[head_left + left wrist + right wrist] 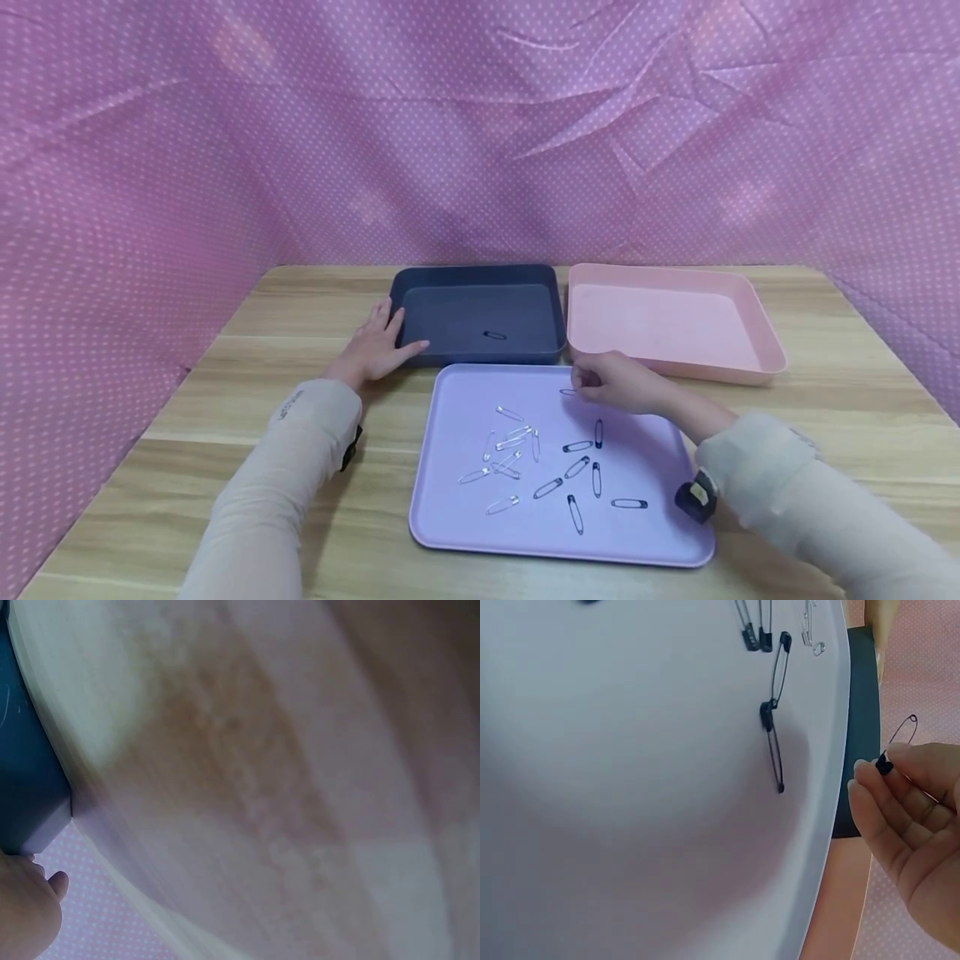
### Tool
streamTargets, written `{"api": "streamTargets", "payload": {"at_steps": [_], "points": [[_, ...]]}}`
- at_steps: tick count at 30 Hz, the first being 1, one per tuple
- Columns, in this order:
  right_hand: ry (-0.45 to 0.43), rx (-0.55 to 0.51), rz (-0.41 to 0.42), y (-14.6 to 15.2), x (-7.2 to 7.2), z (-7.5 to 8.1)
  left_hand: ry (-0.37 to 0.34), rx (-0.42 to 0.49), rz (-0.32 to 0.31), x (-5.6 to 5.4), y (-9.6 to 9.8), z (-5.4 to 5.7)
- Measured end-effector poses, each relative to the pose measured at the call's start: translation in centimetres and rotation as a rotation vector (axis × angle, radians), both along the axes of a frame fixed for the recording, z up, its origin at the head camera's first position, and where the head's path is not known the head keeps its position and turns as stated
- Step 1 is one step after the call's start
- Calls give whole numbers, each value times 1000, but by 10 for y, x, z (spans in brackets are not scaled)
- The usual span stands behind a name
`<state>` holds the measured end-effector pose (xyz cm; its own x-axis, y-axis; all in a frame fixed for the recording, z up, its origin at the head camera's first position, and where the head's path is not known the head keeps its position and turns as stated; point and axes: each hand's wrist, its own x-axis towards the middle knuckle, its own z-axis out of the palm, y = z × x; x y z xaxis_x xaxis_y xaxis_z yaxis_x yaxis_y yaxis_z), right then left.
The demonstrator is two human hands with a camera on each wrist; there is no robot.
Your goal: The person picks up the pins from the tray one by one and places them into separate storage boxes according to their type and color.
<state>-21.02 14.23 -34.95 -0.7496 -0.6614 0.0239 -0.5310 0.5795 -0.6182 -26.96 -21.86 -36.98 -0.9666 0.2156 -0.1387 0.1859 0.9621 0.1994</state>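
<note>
Evidently, the step in hand is the transfer of a single pin. In the head view, the person's right hand [621, 383] is above the far edge of a lilac, round-cornered rectangular tray [471, 385], its thumb and fingertips pinched on a black metal safety pin [567, 392]. Loose silvery safety pins [502, 505] lie on that tray's left half, more black safety pins [575, 515] towards its right. Beyond stand a dark navy, deep-walled rectangular tray [450, 321], holding one black pin [495, 336], and a pale pink, deep-walled rectangular tray [660, 325], just beside each other. The left hand [377, 342] rests at the navy tray's left near corner, fingers and thumb apart.

The next move seems to call for carrying the pin forward and left over the navy tray's near wall, then parting the fingertips. That wall and the lilac rim almost meet, so some lift looks wise; the navy floor offers ample bare room.

In the left wrist view, only part of the left hand shows, by the navy tray's corner; what its fingers do there cannot be told.

In the right wrist view, the pinch sits on the pin's black head, its wire loop projecting free past the lilac rim.
</note>
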Motion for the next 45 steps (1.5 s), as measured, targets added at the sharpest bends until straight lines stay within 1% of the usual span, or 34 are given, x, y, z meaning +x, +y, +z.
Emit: {"api": "streamTargets", "payload": {"at_steps": [2, 7, 11, 16, 22, 25, 29, 33, 45], "points": [[-11, -8, -7, -3, -2, 0, 4, 5, -4, 0, 0, 0], [7, -34, -10, -12, -8, 0, 9, 8, -9, 0, 1, -1], [16, -50, -29, -18, -12, 2, 11, 16, -7, 1, 1, 1], [40, -70, -86, -25, -18, 3, 21, 19, -17, 1, 0, 1], [90, -167, -134, -32, -26, -1, 11, 18, -9, 1, 0, 1], [83, -200, -172, -37, -30, -2, 8, 20, -4, 2, 0, 2], [46, -210, -242, -44, -36, -2, 11, 19, -4, 2, 1, 3], [48, -215, -285, -51, -42, -2, 7, 15, -5, 1, 1, 2], [95, -274, -328, -66, -55, -11, -4, 12, 12, 1, 1, 1]]}}
